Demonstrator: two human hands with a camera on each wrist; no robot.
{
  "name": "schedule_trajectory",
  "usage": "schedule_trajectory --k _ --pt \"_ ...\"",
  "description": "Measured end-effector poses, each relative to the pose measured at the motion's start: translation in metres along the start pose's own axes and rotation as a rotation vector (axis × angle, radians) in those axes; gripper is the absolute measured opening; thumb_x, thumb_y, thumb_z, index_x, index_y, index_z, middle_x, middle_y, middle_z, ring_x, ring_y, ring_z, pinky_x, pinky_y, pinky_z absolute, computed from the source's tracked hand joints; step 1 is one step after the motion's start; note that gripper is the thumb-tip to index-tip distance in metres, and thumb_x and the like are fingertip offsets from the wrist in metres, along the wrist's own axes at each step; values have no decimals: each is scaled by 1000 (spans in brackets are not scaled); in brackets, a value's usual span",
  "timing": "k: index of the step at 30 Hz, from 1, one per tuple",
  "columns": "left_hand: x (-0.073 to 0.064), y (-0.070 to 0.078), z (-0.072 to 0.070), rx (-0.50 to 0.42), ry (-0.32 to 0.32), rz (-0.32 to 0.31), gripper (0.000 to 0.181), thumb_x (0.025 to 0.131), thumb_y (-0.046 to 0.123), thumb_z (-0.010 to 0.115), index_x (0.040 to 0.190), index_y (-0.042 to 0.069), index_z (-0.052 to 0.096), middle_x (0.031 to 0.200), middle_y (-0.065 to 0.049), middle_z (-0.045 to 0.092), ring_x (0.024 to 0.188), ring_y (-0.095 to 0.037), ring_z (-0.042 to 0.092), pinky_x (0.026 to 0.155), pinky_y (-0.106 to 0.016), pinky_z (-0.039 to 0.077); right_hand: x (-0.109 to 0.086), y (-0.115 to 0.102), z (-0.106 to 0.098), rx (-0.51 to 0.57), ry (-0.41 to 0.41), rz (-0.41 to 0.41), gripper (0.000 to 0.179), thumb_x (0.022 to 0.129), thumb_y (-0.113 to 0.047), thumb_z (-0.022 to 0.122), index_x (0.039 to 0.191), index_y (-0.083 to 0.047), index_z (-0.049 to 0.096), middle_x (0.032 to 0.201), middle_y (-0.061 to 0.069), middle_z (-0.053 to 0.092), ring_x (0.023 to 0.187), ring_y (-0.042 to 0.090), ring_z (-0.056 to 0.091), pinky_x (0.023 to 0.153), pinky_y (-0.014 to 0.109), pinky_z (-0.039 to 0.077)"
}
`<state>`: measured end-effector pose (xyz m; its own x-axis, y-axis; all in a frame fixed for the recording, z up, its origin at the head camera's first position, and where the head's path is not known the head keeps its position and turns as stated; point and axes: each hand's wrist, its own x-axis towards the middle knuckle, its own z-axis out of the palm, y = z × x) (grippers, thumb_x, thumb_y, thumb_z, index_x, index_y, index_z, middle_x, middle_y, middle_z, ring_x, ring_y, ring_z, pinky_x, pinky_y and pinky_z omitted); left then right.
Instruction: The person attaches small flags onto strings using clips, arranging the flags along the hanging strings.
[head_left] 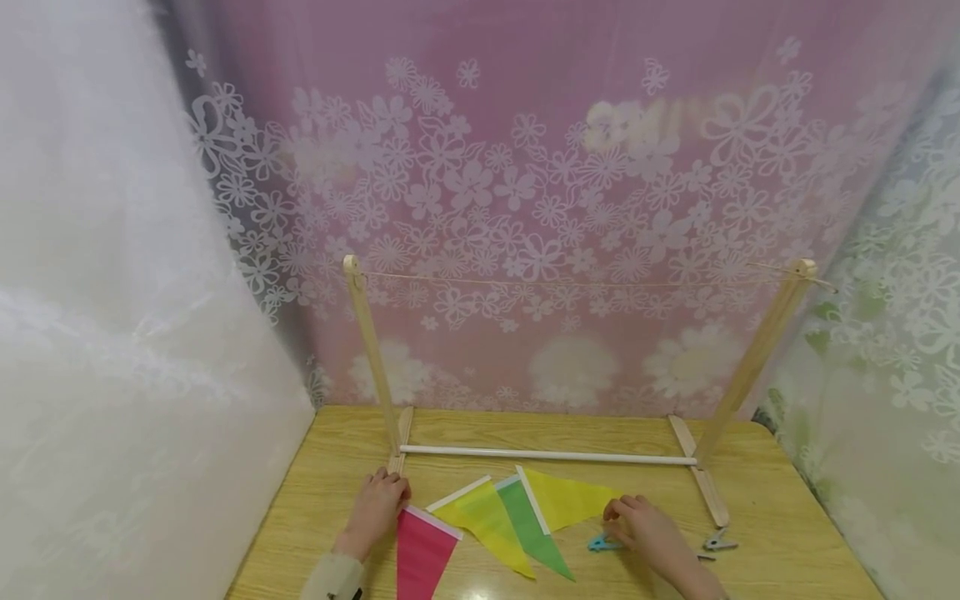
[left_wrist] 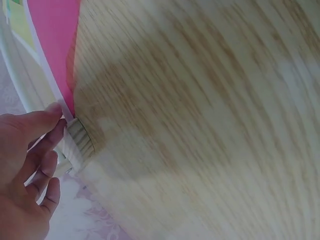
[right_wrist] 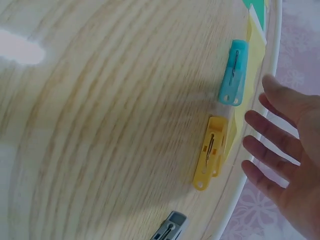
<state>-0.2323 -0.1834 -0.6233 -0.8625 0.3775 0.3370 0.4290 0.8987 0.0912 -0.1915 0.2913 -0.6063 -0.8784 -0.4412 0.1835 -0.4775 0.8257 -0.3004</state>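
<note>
My left hand (head_left: 378,507) pinches the corner of a pink pennant (head_left: 426,552) at its white top band; thumb and forefinger meet there in the left wrist view. To its right lie two yellow pennants, one (head_left: 491,521) fanned over a green pennant (head_left: 528,525) and the other (head_left: 562,497) pointing right. My right hand (head_left: 652,533) hovers by that yellow tip, fingers loosely spread and holding nothing. Beside it in the right wrist view lie a teal clothespin (right_wrist: 234,72), a yellow clothespin (right_wrist: 211,152) and a grey clothespin (right_wrist: 171,227).
Behind the pennants stands a frame with a left wooden post (head_left: 372,358) and a right wooden post (head_left: 753,367). A thin string (head_left: 570,284) joins their tops, and a white rod (head_left: 547,455) joins their feet. Flowered curtains (head_left: 480,192) enclose the wooden table (head_left: 787,500).
</note>
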Motion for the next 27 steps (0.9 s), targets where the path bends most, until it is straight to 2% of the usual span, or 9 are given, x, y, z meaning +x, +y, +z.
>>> schedule_trajectory --k 6,13,19,27 --pt "1 -2 -1 -10 -27 16 20 78 7 86 78 15 67 78 4 61 79 -18 53 69 -37 44 -7 7 3 30 -108 3 28 81 -41 82 97 -21 71 94 -8 66 83 14 61 71 34 56" --pt "0 -2 -1 3 -43 41 22 76 7 86 75 15 66 76 4 61 77 -18 53 67 -36 42 -12 17 8 23 -117 -33 30 75 -24 89 99 -21 71 98 -7 65 86 14 61 74 34 56" --pt "1 -3 0 6 -60 47 25 75 10 87 74 17 63 75 5 62 76 -17 52 66 -34 40 -11 16 8 26 -102 -43 29 75 -15 89 98 -19 71 97 -6 65 85 18 64 74 35 57" --pt "5 -9 -4 -60 6 76 23 71 22 84 73 17 62 70 8 66 70 -13 48 65 -31 37 -9 11 4 72 -96 74 29 79 -11 86 104 -12 71 99 -4 68 86 19 66 73 34 58"
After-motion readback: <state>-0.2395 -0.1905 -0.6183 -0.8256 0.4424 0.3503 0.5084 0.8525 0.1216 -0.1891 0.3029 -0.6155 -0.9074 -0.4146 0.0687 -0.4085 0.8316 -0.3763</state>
